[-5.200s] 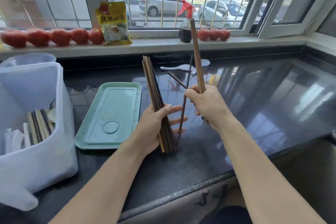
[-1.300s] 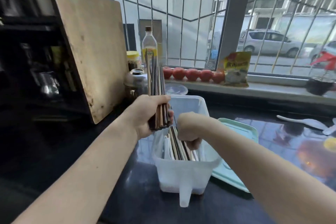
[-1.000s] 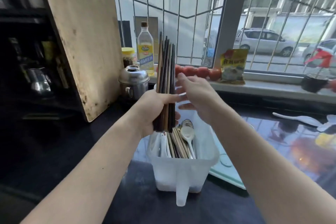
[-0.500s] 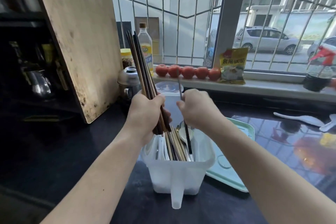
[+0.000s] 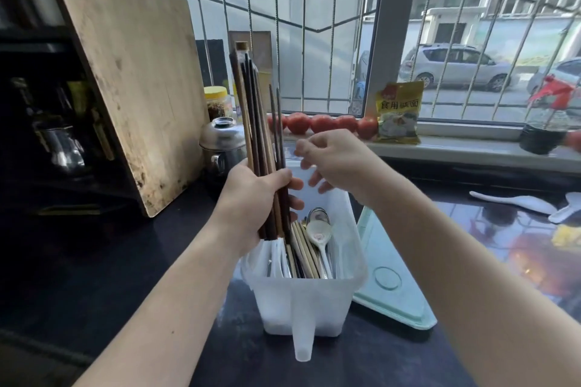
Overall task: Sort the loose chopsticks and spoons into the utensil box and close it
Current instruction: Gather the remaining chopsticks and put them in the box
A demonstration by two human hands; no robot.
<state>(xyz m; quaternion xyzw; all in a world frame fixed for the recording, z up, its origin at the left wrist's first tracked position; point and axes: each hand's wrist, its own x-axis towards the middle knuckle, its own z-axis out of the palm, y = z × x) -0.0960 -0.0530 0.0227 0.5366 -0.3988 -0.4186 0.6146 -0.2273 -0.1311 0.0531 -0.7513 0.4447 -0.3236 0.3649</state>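
My left hand (image 5: 251, 201) grips a bundle of dark wooden chopsticks (image 5: 254, 122), held upright over the left side of the translucent white utensil box (image 5: 314, 308). Inside the box lie several chopsticks and spoons (image 5: 317, 239). My right hand (image 5: 333, 160) hovers above the box's far end, close to the bundle, with fingers loosely spread and nothing in them. The pale green lid (image 5: 393, 280) lies flat on the dark counter to the right of the box. Two white spoons (image 5: 515, 203) lie loose on the counter at the far right.
A large wooden cutting board (image 5: 132, 82) leans at the left. Behind the box stand a steel pot (image 5: 223, 144), a jar (image 5: 217, 102) and a bottle. Tomatoes (image 5: 323, 122), a yellow packet (image 5: 399, 111) and a spray bottle (image 5: 547, 122) sit on the windowsill.
My right hand has let go of the chopstick it lowered into the box and risen back beside the bundle. My left hand has brought the bundle from a leftward tilt to upright.
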